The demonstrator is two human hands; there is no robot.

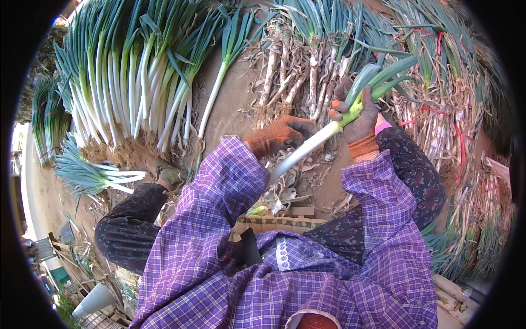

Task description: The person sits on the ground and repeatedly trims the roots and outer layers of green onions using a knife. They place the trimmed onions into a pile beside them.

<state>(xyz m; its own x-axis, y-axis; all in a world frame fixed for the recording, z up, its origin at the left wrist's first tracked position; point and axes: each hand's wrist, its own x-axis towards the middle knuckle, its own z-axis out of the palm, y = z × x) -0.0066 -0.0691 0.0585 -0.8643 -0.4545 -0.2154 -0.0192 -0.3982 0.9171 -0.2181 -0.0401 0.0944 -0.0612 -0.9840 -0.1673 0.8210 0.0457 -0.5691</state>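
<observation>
My right hand (361, 123), in an orange and dark coated work glove, grips a large scallion (314, 142) where its white stalk turns green. The scallion lies slanted, leaves towards the upper right, its white lower end blurred above my left sleeve. In a matching glove, my left hand (283, 133) is beside the stalk with its fingers curled. Whether those fingers touch the stalk or pinch anything is not plain. Below both hands, dry peeled leaves (287, 193) litter the ground.
Clean scallions with roots (127, 90) spread at upper left; one single scallion (213, 98) lies beside them. Unpeeled scallions (287, 70) with dry husks lie ahead. Bundles tied with red string (448, 107) are piled at right. Cut scallion tops (88, 170) rest near my left foot.
</observation>
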